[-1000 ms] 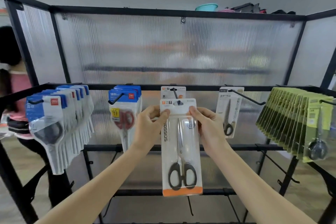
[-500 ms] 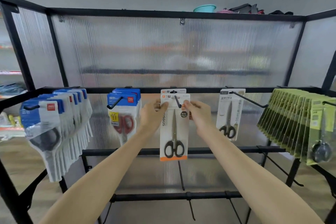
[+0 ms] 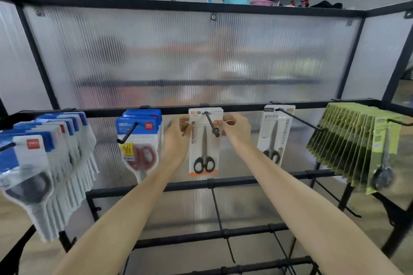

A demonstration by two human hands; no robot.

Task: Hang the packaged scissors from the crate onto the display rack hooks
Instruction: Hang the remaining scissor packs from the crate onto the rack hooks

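Packaged scissors ride the hook, pinched between left hand and right hand fingers; best pushed level to the rail before releasing.

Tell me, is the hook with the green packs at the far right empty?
No, the hook at the far right carries a long row of green packs.

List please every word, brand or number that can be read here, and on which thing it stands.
"SCISSORS": on the orange-edged pack held by both hands.
"deli": red tag on the blue pack.
Grey pack, green packs, small print: too blurred to read.
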